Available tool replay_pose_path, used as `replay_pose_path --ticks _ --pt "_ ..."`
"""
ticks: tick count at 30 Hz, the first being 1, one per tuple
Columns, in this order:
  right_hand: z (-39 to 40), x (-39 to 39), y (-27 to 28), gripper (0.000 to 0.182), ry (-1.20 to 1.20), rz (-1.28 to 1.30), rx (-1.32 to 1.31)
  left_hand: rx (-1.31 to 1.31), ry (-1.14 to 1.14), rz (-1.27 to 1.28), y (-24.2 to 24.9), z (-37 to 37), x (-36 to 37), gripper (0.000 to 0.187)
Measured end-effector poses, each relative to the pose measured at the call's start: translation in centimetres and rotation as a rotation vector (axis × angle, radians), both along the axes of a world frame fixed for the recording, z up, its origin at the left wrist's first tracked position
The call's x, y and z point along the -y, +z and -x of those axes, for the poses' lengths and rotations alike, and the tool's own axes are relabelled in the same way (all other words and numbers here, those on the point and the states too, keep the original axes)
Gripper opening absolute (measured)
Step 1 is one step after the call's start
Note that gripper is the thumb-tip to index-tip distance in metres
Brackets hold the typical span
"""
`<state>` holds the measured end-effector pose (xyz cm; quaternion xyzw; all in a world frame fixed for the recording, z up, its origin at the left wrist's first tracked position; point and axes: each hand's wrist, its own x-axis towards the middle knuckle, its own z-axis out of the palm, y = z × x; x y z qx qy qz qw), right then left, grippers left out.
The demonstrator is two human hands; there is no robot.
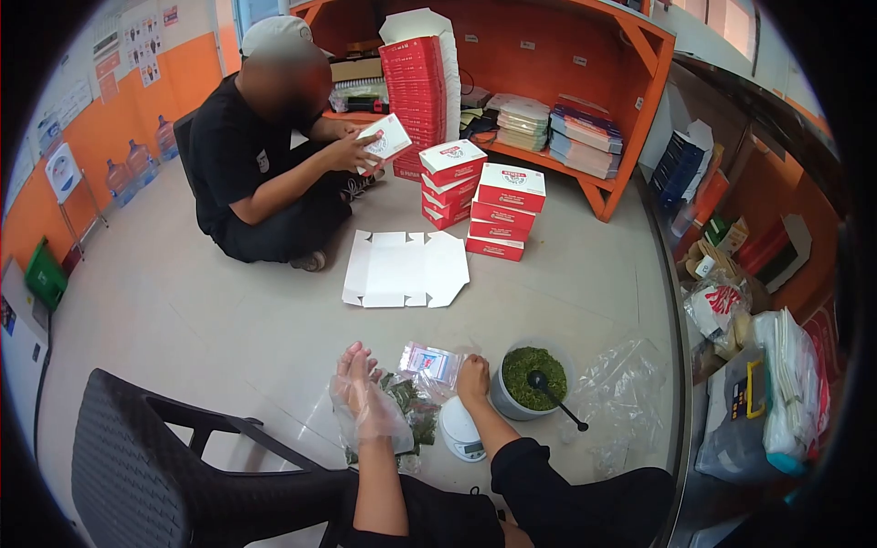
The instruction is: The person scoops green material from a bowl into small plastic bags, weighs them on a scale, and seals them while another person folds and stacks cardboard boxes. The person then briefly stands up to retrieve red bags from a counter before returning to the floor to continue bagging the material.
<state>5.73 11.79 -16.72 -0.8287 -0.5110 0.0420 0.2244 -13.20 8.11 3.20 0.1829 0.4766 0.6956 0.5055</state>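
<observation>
A clear plastic bag or glove covers the palm and wrist of my left hand (359,388), whose fingers stretch upward with nothing visible in them. Beside it lie small clear packets of green leafy stuff (422,426). My right hand (473,379) is closed at the edge of a labelled clear pouch (431,363), above a round white scale (459,427); what its fingers grip is too small to make out. Just right of that hand stands a tub (512,408) of chopped green material, with a black scoop (541,382) resting in it.
Across from me a seated person (265,155) holds a white and red box (384,142). An unfolded white carton (406,269) lies on the floor near stacked red boxes (502,215). A black chair (146,457) is at left; loose clear plastic (626,393) lies right of the tub.
</observation>
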Motion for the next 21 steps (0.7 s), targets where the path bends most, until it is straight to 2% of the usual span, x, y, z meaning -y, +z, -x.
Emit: replay_pose_path --ticks 1,2,4,8,11,13,15,17,19,20,21 --pt "0.1 0.1 0.4 0.015 -0.010 0.088 -0.039 -0.070 -0.052 -0.011 -0.3 -0.1 -0.1 0.032" --pt "0.1 0.3 0.8 0.015 -0.008 0.092 -0.033 -0.065 -0.050 -0.007 -1.0 -0.2 -0.3 0.032" --pt "-0.3 0.9 0.9 0.017 0.104 0.074 0.071 -0.235 -0.190 -0.043 -2.0 -0.6 -0.5 0.030" --pt "-0.4 2.1 0.3 0.015 0.143 0.012 0.092 -0.192 -0.223 -0.056 -1.9 -0.6 0.3 0.028" --pt "-0.5 2.4 0.9 0.015 0.287 0.011 0.095 -0.186 -0.218 -0.064 -3.5 -0.3 -0.1 0.028" --pt "-0.1 2.5 1.8 0.015 0.398 0.127 0.180 -0.242 -0.276 -0.071 -4.7 -0.6 0.0 0.027" --pt "-0.1 2.6 2.0 0.015 0.407 0.133 0.209 -0.241 -0.316 -0.081 -6.1 -0.7 0.0 0.031" --pt "0.5 1.5 3.6 0.015 0.419 0.144 0.243 -0.237 -0.351 -0.085 -5.4 -0.7 -0.4 0.035" --pt "0.7 2.8 6.7 0.014 0.438 -0.198 0.225 -0.723 -0.493 -0.212 -4.0 -1.0 0.6 0.044" --pt "0.2 3.8 9.4 0.014 0.445 -0.193 0.233 -0.714 -0.488 -0.209 -2.8 -1.2 1.2 0.044" --pt "-0.5 4.6 13.0 0.014 0.602 -0.129 -0.053 -1.041 -0.544 -0.433 -1.3 -1.5 1.6 0.052"
